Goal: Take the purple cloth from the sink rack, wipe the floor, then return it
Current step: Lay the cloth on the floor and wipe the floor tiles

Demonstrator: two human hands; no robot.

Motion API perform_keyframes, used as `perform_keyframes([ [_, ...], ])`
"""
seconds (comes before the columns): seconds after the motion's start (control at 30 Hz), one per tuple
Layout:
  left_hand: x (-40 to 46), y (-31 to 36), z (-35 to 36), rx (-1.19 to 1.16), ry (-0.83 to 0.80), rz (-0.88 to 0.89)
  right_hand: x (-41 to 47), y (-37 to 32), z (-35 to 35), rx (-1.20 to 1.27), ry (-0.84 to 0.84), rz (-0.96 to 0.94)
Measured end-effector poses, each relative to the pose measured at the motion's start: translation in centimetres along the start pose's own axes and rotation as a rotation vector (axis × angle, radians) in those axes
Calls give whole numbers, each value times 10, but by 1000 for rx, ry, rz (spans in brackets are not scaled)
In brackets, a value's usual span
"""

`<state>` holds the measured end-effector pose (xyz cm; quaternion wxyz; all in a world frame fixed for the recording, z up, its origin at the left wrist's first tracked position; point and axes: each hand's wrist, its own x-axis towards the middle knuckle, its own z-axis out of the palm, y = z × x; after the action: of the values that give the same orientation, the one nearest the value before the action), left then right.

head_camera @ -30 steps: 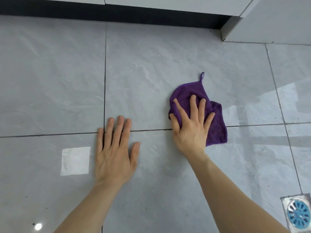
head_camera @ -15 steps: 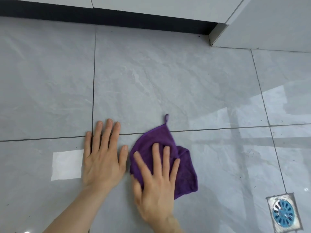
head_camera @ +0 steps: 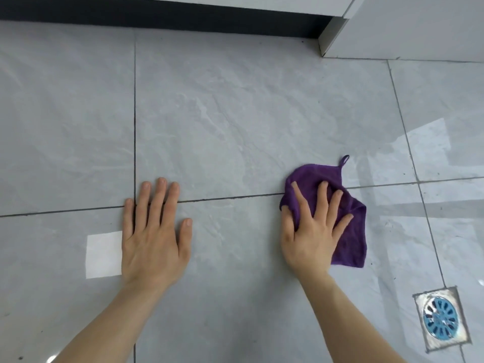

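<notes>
The purple cloth lies crumpled on the grey tiled floor, its hanging loop pointing away from me. My right hand presses flat on the cloth with fingers spread, the thumb side gathering a fold. My left hand rests flat on the bare tile to the left, fingers together, holding nothing. The sink rack is out of view.
A square floor drain with a blue grate sits at the lower right. A dark cabinet kickboard runs along the far edge, with a white cabinet corner at the upper right. Dark grout lines cross the tiles.
My right hand slid the cloth toward me and left beside the left hand, then swept it back out to the right. The left hand stayed planted on the floor.
</notes>
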<state>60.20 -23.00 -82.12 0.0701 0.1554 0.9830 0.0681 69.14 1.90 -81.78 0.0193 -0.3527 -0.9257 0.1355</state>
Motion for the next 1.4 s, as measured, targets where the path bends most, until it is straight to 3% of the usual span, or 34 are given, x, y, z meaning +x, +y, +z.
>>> perform_keyframes([
  [0.23, 0, 4, -1, -10, 11, -3, 45, -32, 11, 30, 49, 87],
  [0.43, 1, 3, -2, -13, 22, -6, 3, -84, 17, 76, -105, -359],
  [0.63, -1, 0, -1, -13, 32, 17, -44, -86, 19, 86, -240, -504],
  [0.97, 12, 2, 1, -2, 18, 21, -81, -68, 8, -34, -338, -596],
  [1.27, 3, 1, -1, -2, -9, 27, -97, -47, 8, -71, -310, -707],
  [1.4, 1, -2, -4, -12, 4, 20, -56, -50, 3, -71, -318, -588],
])
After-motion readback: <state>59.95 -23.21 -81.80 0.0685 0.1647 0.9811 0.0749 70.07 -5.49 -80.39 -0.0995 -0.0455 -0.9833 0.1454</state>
